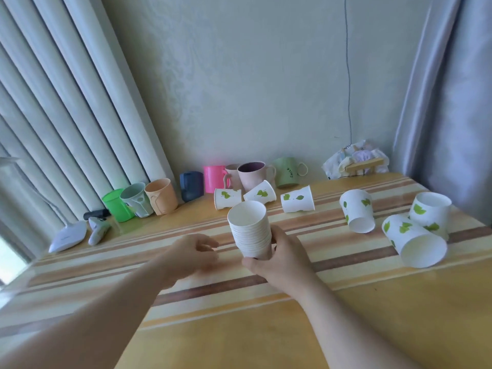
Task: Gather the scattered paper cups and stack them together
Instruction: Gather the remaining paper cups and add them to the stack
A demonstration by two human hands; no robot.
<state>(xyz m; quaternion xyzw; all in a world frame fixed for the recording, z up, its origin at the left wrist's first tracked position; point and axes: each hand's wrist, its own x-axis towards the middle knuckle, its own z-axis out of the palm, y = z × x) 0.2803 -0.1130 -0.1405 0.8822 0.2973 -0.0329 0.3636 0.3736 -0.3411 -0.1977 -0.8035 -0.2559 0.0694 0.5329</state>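
My right hand (282, 258) grips a stack of white paper cups (250, 230) near its base, mouth up, above the middle of the striped table (186, 288). To its left my left hand (193, 253) hovers blurred, fingers apart, holding nothing. Loose white cups with green leaf prints lie on their sides: one (227, 198), a second (260, 194) and a third (297, 200) just behind the stack. Three more sit at the right: one (358, 210), one (430, 213) and the nearest (414, 241), its mouth facing me.
Along the wall stand coloured mugs: green (117, 205), grey-green (136, 199), orange (161, 196), navy (191, 185), pink (214, 178), pale pink with a dark inside (251, 174), green "SMILE" (287, 171). A white lamp base (68, 237) sits far left, a crumpled bag (355, 160) back right.
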